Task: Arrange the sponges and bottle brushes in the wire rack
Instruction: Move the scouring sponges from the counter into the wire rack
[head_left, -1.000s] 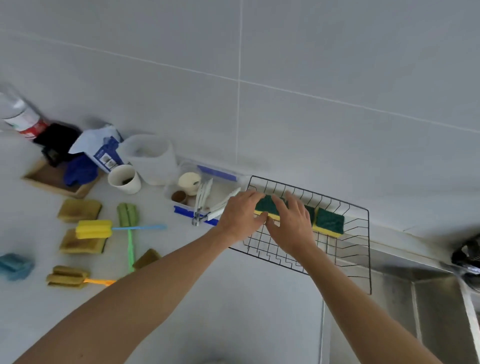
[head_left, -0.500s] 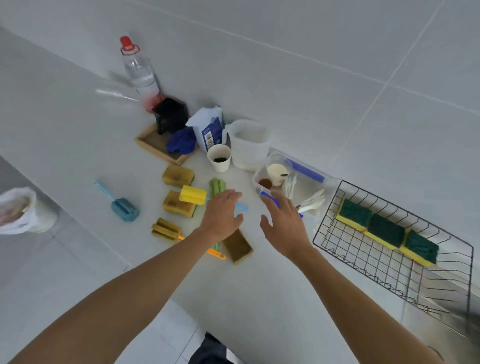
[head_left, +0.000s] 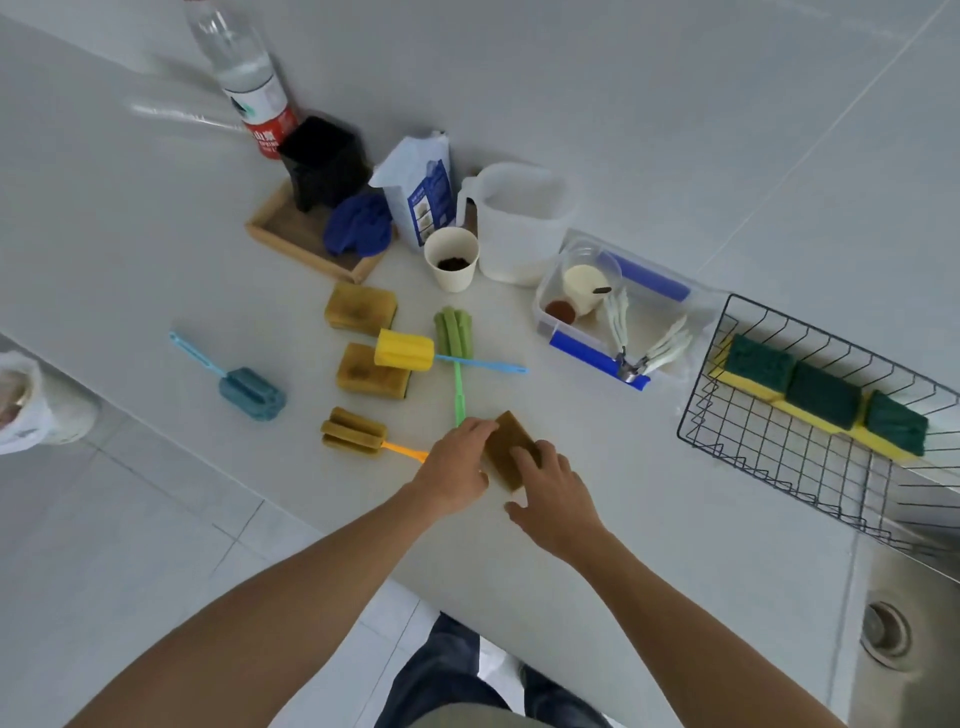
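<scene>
A brown sponge (head_left: 511, 446) lies on the white counter, held between both hands. My left hand (head_left: 456, 470) curls its fingers against the sponge's left edge; my right hand (head_left: 557, 496) has fingers on top and the thumb at its near end. The black wire rack (head_left: 779, 462) stands at the right with three green-and-yellow sponges (head_left: 823, 396) in a row along its far side. Two more brown sponges (head_left: 360, 309) (head_left: 371, 373) lie further left. Around them lie a yellow-headed brush (head_left: 404, 351), a green brush (head_left: 453, 332), a blue brush (head_left: 252, 392) and an olive brush (head_left: 353, 435).
Along the wall stand a water bottle (head_left: 254, 78), a wooden tray (head_left: 306, 244) with a black pot and blue glove, a paper bag (head_left: 415, 197), a paper cup (head_left: 451, 257), a jug (head_left: 519, 223) and a plastic box (head_left: 623, 317). The sink (head_left: 909, 639) is at the lower right.
Both hands left the sponges in the rack, moved left across the counter, and now hold the brown sponge near the counter's front. The view swung left and down.
</scene>
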